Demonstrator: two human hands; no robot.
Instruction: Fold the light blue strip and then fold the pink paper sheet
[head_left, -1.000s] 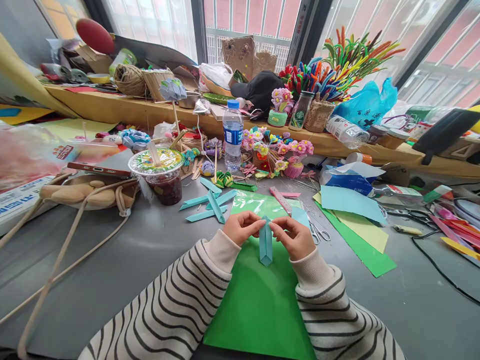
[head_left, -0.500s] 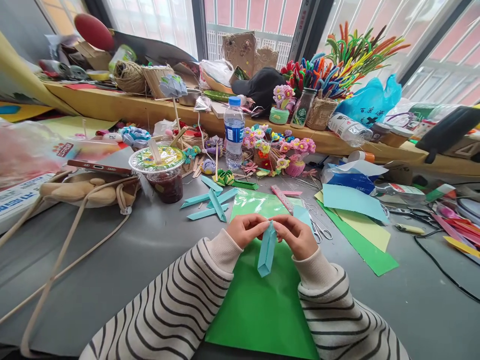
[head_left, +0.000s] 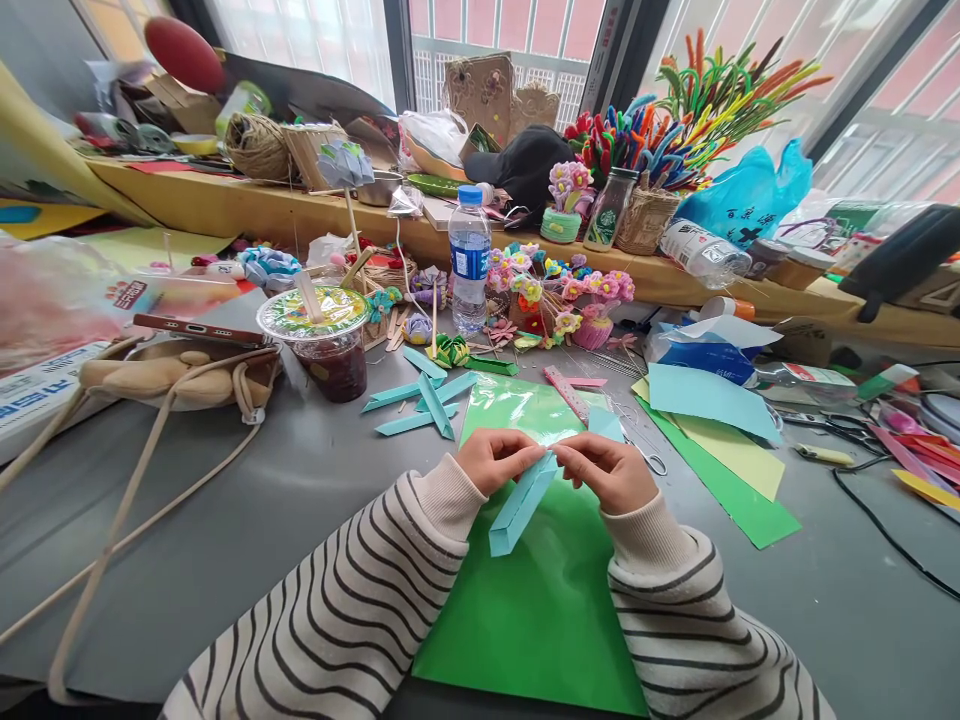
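Note:
A folded light-blue paper strip (head_left: 520, 508) hangs slanted to the lower left from my fingers. My left hand (head_left: 498, 460) pinches its upper end between thumb and fingers. At the same end, my right hand (head_left: 606, 470) is closed with thumb and forefinger on the strip's tip. Below both hands lies a shiny green sheet (head_left: 540, 620). Several folded light-blue strips (head_left: 424, 398) are piled to the left beyond my left hand. Past my right hand are a pink ruler (head_left: 568, 396), a light-blue paper piece (head_left: 604, 424) and scissors (head_left: 655, 463).
A lidded cup of dark drink (head_left: 322, 365) stands at the left, near a beige bag (head_left: 172, 375) with a phone on it. A water bottle (head_left: 469, 262) is upright at the back. Coloured paper sheets (head_left: 739, 490) lie to the right, with a black cable (head_left: 892, 535) beyond.
The strip's lower end has swung to the left, so it now hangs slanted. My right hand has shifted slightly right, a little apart from the left.

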